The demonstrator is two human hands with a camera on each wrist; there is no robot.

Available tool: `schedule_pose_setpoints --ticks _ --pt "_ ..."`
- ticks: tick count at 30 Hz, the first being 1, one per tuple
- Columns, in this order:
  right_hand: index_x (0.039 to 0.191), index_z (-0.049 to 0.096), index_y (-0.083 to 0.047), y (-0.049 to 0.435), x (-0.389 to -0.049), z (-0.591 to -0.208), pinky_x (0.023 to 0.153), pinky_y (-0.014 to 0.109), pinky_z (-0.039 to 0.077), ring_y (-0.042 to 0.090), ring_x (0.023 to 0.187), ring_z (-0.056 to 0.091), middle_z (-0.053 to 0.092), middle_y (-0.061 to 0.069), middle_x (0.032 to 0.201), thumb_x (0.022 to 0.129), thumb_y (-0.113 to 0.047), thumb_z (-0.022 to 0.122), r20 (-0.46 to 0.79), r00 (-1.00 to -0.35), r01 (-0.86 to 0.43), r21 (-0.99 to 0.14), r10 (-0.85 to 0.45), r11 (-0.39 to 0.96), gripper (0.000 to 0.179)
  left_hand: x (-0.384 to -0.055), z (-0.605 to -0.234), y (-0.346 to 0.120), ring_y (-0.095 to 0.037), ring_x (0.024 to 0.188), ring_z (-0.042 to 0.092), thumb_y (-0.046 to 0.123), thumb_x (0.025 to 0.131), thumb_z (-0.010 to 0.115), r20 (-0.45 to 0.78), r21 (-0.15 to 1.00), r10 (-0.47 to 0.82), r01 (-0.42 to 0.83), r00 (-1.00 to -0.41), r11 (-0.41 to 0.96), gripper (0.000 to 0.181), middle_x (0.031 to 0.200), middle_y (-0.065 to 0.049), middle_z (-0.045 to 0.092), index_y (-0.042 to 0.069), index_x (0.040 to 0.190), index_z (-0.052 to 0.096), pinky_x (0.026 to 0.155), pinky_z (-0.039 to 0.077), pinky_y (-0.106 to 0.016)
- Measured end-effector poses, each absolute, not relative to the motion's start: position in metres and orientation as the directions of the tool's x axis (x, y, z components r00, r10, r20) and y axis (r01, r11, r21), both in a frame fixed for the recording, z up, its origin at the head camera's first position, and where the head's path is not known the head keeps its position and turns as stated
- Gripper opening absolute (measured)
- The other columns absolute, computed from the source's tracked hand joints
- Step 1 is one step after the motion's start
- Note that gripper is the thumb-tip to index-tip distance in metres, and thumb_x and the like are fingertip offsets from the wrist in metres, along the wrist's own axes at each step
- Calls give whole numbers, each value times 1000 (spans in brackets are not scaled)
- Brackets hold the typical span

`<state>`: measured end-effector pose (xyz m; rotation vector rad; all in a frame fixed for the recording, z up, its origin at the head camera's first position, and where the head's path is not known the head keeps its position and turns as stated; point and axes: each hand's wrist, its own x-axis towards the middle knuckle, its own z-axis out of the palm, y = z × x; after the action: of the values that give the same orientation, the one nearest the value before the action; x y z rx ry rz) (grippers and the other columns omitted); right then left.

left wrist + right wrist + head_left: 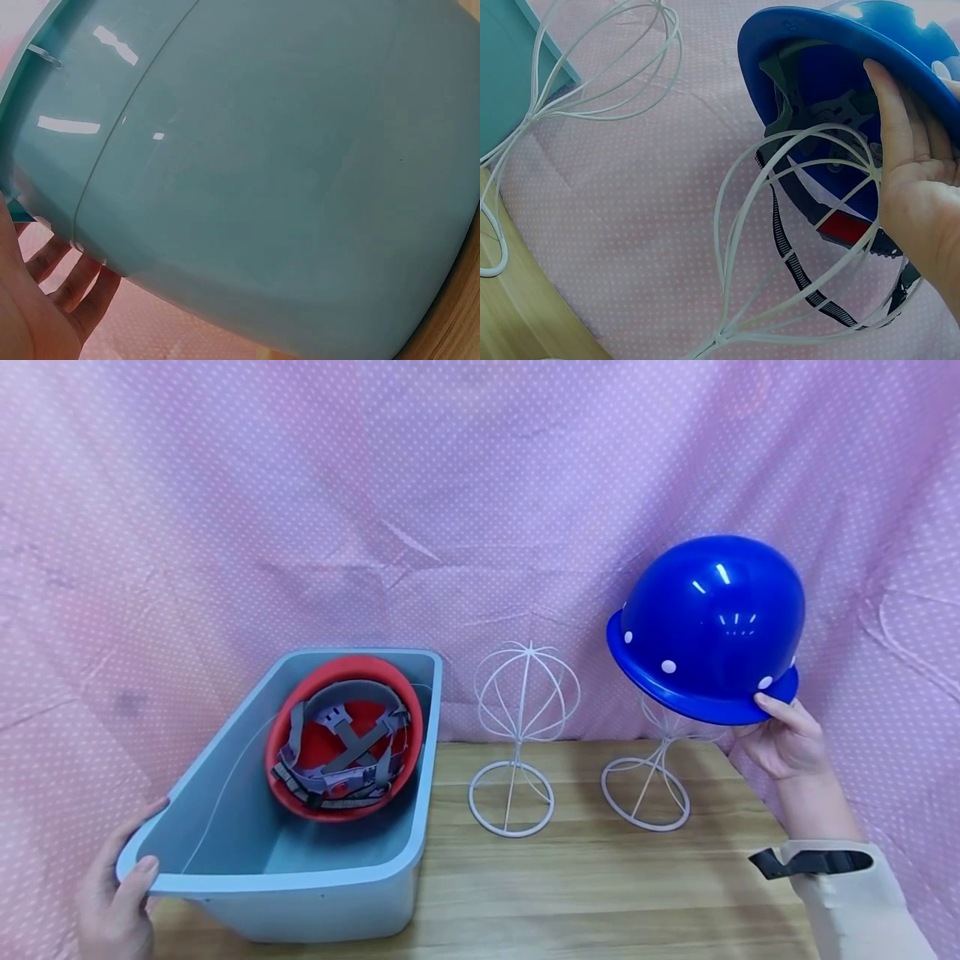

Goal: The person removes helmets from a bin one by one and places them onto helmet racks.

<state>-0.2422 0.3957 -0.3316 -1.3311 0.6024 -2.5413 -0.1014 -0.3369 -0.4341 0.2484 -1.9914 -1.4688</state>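
My right hand [787, 739] grips the brim of a blue hard hat [712, 618], thumb on top and fingers beneath it. The hat is tilted over the right white wire stand [651, 768]; in the right wrist view the top of that stand [874, 174] reaches the hat's opening, and a black chin strap [795, 266] dangles beside it. My left hand [120, 885] holds the near left corner of a blue-grey plastic tub [292, 882], thumb over the rim. Inside the tub lies a red hard hat [345, 739], its grey inner straps facing up.
A second white wire stand [517, 735] stands on the wooden table [540, 893], between the tub and the right stand. Behind everything hangs a pink dotted cloth [480, 485], close to the table's back edge.
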Motion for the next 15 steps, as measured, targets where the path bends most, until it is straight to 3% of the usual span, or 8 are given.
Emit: schedule_pose_setpoints --ticks 15 --pt "152 39 6 405 -242 -341 115 55 49 48 134 62 55 30 150 104 7 4 724 -596 -9 -438 -346 -899 59 -102 -435 -337 -6 118 59 5 101 51 365 928 -510 257 -779 270 54 136 7 60 9 154 55 81 48 -5"
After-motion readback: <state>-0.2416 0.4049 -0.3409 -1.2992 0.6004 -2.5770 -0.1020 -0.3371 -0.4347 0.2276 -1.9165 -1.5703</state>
